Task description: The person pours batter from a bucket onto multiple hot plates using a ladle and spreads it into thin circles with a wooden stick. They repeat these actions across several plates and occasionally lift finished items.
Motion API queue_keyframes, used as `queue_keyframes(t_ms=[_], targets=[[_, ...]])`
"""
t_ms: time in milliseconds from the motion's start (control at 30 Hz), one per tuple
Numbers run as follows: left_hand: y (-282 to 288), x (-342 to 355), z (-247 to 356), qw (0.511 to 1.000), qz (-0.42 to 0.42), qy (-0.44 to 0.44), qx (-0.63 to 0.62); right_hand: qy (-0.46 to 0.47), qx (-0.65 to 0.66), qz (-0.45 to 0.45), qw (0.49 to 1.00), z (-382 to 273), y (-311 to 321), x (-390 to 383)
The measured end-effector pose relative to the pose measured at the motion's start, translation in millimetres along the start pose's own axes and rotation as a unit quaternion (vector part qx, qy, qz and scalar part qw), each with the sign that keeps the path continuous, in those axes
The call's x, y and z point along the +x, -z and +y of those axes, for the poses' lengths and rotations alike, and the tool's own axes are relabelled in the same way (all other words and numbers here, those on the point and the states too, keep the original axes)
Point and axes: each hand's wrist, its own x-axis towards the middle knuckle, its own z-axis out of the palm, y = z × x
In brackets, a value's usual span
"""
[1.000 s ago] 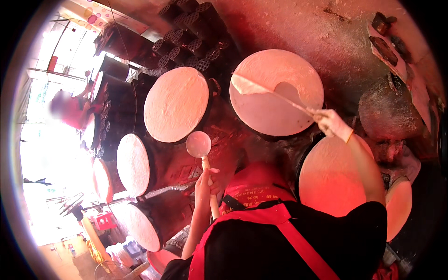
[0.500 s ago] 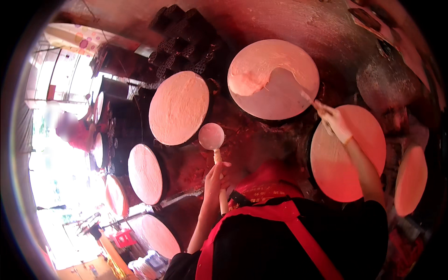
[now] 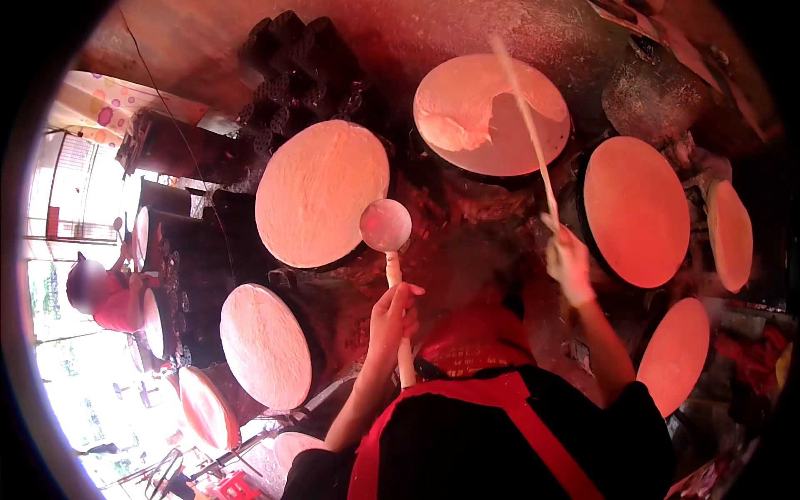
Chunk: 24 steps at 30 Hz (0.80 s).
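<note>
My left hand (image 3: 392,318) is closed round the wooden handle of a ladle (image 3: 386,226), whose round bowl overlaps the edge of a batter-covered round griddle (image 3: 321,192). In my right hand (image 3: 570,265) I grip a long, thin wooden stick (image 3: 531,125). It slants up across the far griddle (image 3: 533,148); whether it touches the surface I cannot tell. A pale sheet of batter (image 3: 454,100) covers only part of that griddle, with a ragged, bunched edge beside the bare grey metal.
Other round griddles surround me: one at left (image 3: 265,346), one at right (image 3: 637,212) and others at the rims. Dark perforated cylinders (image 3: 292,87) are stacked at the back. A person in red (image 3: 117,304) works far left. A dark rounded vessel (image 3: 646,92) stands back right.
My right hand has drawn back from the far griddle, and the stick now points up and away across it. The left hand still holds the ladle. The whole view has shifted.
</note>
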Motion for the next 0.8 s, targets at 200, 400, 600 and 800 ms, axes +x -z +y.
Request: queue_keyframes(t_ms=[200, 400, 600, 800], targets=[[51, -55, -1, 0.999, 0.046, -0.025, -0.003, 0.008, 0.039, 0.029, 0.999, 59, -217, 155], [80, -85, -12, 0.996, 0.073, -0.047, -0.003, 0.071, 0.062, 0.196, 0.976, 107, -257, 232], [84, -84, -20, 0.996, 0.054, -0.046, -0.056, -0.062, 0.137, 0.179, 0.972, 99, -238, 91], [67, -75, -19, 0.995, -0.003, -0.057, -0.082, -0.042, 0.098, 0.156, 0.982, 74, -161, 42]])
